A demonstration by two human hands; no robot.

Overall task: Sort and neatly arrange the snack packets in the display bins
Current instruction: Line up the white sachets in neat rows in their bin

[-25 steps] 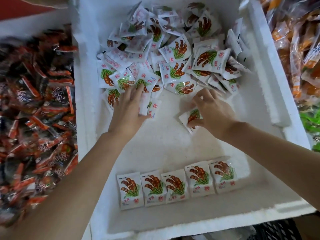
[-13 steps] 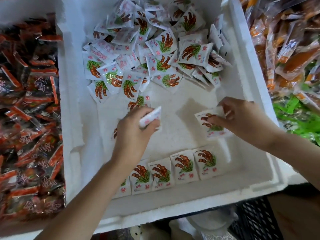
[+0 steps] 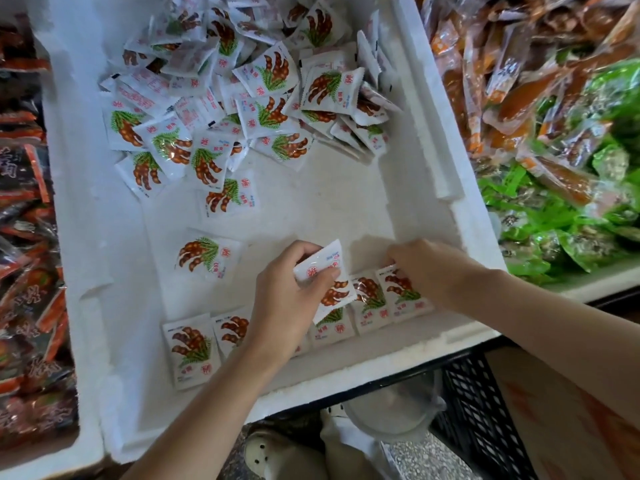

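left hand (image 3: 291,299) fingers pinch a packet (image 3: 329,282), tilted, just above the front row (image 3: 188,348) in the white bin (image 3: 433,161); right hand (image 3: 429,268) fingers curl on the row's right-end packet (image 3: 403,294).

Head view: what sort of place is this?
Probably a shop's snack display: white foam bin of small white printed packets, flanked by heaps of dark red-black wrapped snacks and orange wrapped snacks.

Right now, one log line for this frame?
left hand: grips snack packets | right hand: on row's right-end packet | loose pile: foam bin rear
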